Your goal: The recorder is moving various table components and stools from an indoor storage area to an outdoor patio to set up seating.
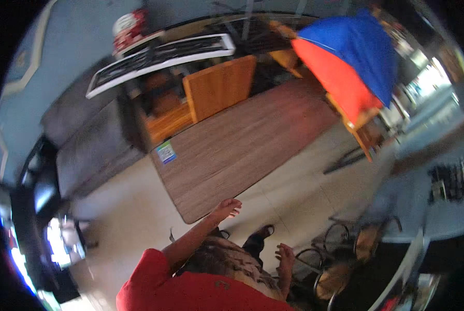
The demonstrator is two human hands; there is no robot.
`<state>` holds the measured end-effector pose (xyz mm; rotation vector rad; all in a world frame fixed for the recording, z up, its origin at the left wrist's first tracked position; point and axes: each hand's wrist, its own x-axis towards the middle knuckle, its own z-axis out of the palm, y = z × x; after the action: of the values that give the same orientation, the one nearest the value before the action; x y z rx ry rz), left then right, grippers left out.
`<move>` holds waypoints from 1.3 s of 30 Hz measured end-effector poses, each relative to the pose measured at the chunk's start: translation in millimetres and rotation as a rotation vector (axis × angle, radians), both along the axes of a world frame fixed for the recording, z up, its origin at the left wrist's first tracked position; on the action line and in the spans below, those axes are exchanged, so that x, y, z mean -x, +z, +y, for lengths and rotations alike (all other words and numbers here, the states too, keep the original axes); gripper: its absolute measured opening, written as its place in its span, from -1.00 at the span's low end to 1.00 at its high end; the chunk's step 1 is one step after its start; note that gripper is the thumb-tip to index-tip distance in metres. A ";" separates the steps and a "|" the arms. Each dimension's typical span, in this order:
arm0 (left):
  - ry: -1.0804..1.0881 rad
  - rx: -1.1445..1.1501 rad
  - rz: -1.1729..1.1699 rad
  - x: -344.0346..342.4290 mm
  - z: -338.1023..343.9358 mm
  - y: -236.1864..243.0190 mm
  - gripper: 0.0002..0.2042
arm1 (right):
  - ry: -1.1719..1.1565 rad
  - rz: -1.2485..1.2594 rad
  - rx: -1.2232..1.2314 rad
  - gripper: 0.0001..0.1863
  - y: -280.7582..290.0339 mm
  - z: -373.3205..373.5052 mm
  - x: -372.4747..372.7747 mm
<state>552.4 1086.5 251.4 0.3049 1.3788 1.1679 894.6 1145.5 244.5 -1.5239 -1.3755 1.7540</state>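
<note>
My left hand (227, 208) is held out in front of me, loosely open and empty, over the near edge of a brown wood-patterned mat (234, 147). My right hand (285, 255) hangs lower right, empty with fingers apart, over the tiled floor (289, 199). A square printed label (167, 152) lies on the mat's far left part. Beyond the mat stand a wooden panel (219, 88) and a long white-framed dark item (159, 59). A blue and orange-red cloth (348, 62) is draped over wooden furniture (361, 140) at the upper right.
A grey sofa (92, 145) stands along the left wall, with a red and white object (128, 31) at the back. Metal-legged stools (331, 280) are at my lower right beside a pale blue surface (418, 217).
</note>
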 end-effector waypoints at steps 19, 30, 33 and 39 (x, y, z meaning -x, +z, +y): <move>0.908 -0.048 -0.467 -95.2 117.5 -35.7 -0.50 | 0.979 0.090 -0.201 -0.75 21.5 388.6 284.9; 1.065 -0.050 -0.622 -69.7 212.7 -41.9 -0.46 | 1.167 -0.023 -0.360 -0.71 -32.2 491.5 364.0; 1.138 -0.094 -0.598 -53.2 246.6 -50.2 -0.43 | 1.131 0.010 -0.445 -0.67 -39.3 561.8 402.6; 1.577 -0.099 -0.415 -69.7 287.6 -88.2 -0.45 | 1.238 -0.054 -0.837 -0.45 -86.3 601.0 534.0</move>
<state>622.1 1374.2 163.3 -1.1293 1.0438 2.3506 360.6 1746.5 158.3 -0.1772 -2.8912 1.2100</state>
